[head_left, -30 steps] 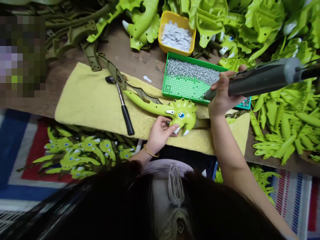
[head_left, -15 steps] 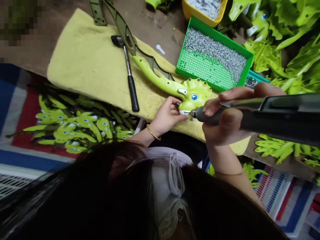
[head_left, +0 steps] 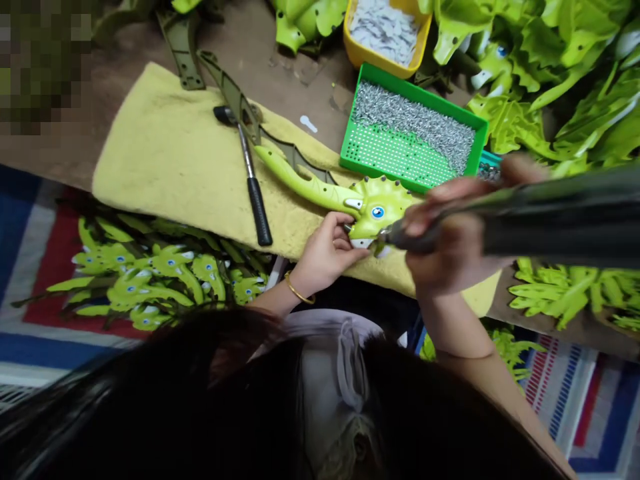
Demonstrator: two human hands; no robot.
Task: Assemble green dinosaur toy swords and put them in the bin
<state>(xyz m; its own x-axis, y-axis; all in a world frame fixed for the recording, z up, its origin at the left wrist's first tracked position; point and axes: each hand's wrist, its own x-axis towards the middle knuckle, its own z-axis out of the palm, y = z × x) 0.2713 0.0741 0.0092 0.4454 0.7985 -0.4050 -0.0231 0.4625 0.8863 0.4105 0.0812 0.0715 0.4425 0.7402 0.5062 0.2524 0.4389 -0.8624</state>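
Covering workbench point(head_left: 310, 87), yellow towel point(head_left: 160, 167), striped rug point(head_left: 55, 267) below

I'm looking through the single camera worn on the person's head, which faces forward and down from just above their work. The frame is rolled, so the wooden workbench point(head_left: 310, 87) slants from far left to near right. Their dark hair point(head_left: 165, 400) crosses the near edge, the yellow towel point(head_left: 165, 173) sits close, and a striped rug point(head_left: 45, 333) shows at near left.
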